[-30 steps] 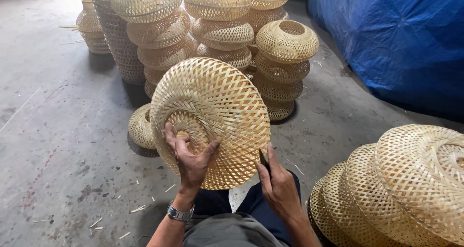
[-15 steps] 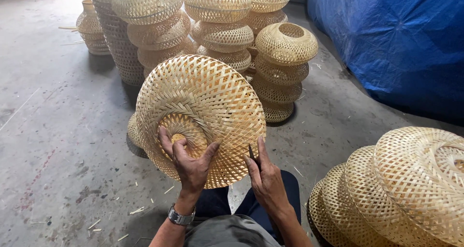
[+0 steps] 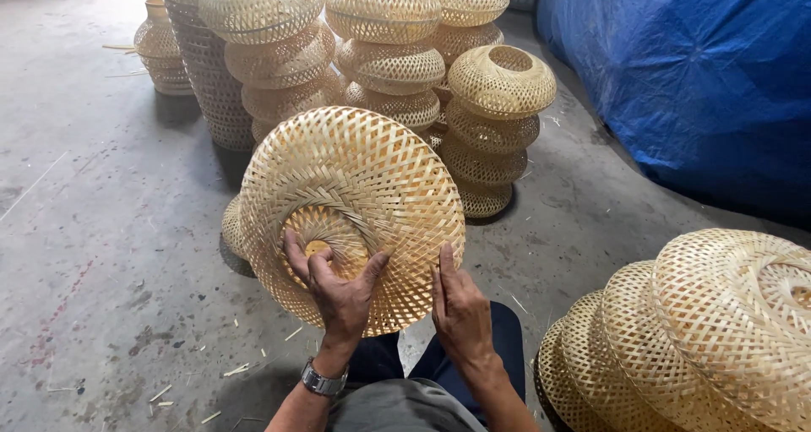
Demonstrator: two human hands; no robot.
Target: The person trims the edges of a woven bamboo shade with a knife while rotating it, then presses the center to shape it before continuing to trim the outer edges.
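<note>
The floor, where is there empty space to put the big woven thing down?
Bare concrete floor lies left of the woven shade held by the left hand and right hand. Another strip runs between the basket stacks and blue tarp. The row of shades crowds the right.

Stacks of woven bamboo shades stand on the concrete floor beside a blue tarp.

Woven shade central, stacked shades behind, leaning row right (perhaps overlapping), tarp far right.
</note>
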